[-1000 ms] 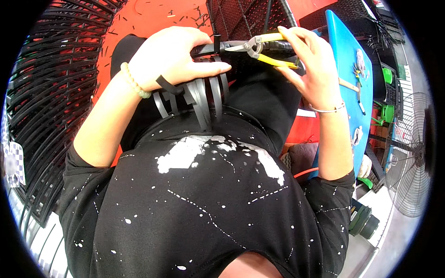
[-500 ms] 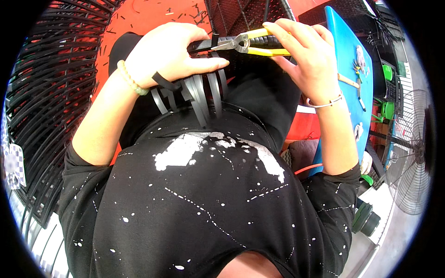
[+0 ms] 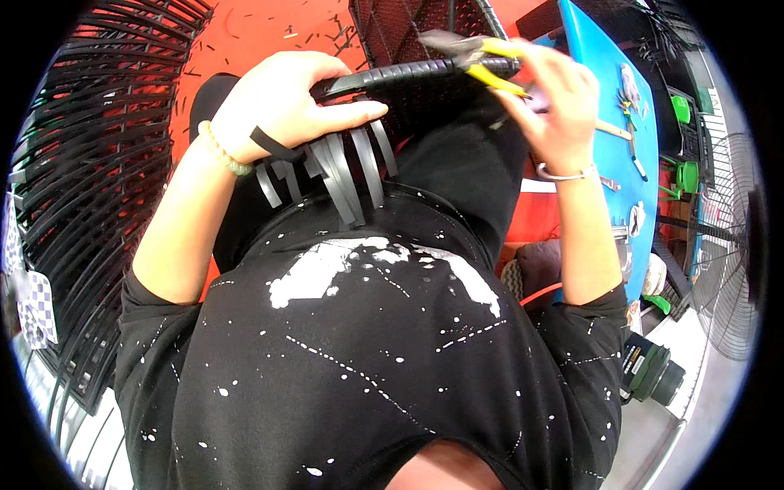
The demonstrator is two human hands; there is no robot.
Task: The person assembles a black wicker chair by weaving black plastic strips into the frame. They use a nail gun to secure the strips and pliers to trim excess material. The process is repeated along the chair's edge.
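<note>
- Several flat grey strips [image 3: 343,167] hang loose from under my left hand [image 3: 286,106], fanned out over my lap and touching the black spattered shirt [image 3: 367,351].
- I read the left hand as unchanged from half a second ago: its fingers [image 3: 351,113] are clenched over the dark wrapped rod [image 3: 408,73] of the woven frame, pinning the strip ends against it.
- What has changed is the right hand [image 3: 555,106]. A second ago it held the yellow-handled pliers [image 3: 474,57] with the nose close by the left fingers; now the pliers have drawn back to the right along the rod and tipped up, and they are blurred with motion.
- I judge that the nip or pull at the rod is finished and the tool is coming away; the strips themselves have not shifted.
- The right fingers are grasping the plier handles; whether the plier nose is closed I cannot tell through the blur.
- Further out, the black woven panel [image 3: 90,204] curves down my left side, cut bits lie on the orange floor [image 3: 245,41], and a blue surface [image 3: 612,90] with small tools stands at my right, a wire fan [image 3: 727,245] beyond it.
</note>
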